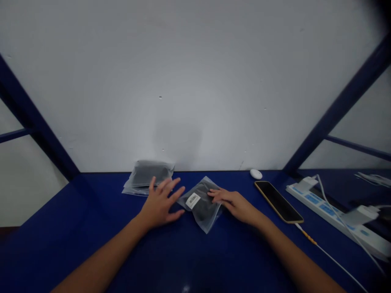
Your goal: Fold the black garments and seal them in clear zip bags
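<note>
A clear plastic bag (203,209) with something dark inside lies turned cornerwise on the blue tabletop in front of me. On its left part is a white barcode label (192,201). My right hand (230,202) has its fingers over the bag's right side, with the thumb at the edge, gripping it there. Fingers spread, my left hand (161,203) is between this bag and a stack of similar bags (149,174) at the back left. It holds nothing; its fingertips overlap the stack's near edge in view, and I cannot tell whether they touch it.
To the right lie a phone (278,202) with a cable plugged in and a small white rounded object (255,174). A white power strip (330,213) with chargers and cords runs along the far right. A pale wall panel (195,89) rises behind the blue table (189,260).
</note>
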Demonstrator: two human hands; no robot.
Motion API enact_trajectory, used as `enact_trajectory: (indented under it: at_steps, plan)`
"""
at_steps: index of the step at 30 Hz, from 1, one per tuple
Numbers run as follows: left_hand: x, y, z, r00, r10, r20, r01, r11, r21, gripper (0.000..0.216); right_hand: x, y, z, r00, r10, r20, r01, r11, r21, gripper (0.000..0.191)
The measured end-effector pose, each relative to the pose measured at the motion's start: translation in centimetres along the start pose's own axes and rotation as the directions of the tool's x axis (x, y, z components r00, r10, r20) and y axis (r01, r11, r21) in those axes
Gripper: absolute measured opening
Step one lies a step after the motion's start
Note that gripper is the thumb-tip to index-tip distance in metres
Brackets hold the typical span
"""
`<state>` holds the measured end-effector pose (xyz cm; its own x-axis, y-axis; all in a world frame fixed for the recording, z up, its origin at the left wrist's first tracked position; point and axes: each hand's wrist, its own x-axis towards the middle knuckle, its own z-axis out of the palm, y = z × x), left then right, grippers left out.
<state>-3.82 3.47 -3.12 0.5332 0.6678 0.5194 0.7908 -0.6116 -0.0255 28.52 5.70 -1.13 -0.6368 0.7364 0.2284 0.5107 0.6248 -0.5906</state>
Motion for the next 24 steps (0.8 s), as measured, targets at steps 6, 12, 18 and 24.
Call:
enact_trajectory:
  at_steps: [6,12,18,24]
  plan:
    - [0.3,3.1,0.5,0.975,0.188,0.116,-0.175,0.978,-0.114,0.042,0.1,1.0,0.2,0.936,0.047,-0.35,-0.121,0.974,-0.193,0.021]
    - [0.6,1.8,1.5,0.976,0.182,0.121,-0.18,0.983,-0.033,0.017,0.4,2.4,0.8,0.696,0.311,-0.647,-0.396,0.918,0.015,0.03]
    - [-0.1,2.6,0.7,0.93,0.353,0.101,-0.347,0.935,-0.074,0.016,0.2,1.3,0.4,0.837,0.275,-0.473,-0.273,0.959,0.073,0.03]
    - [-1.4,5.3,-0.2,0.856,0.516,-0.042,-0.516,0.844,-0.144,0.011,0.4,-0.1,1.4,0.941,0.215,-0.26,-0.208,0.977,0.053,0.027]
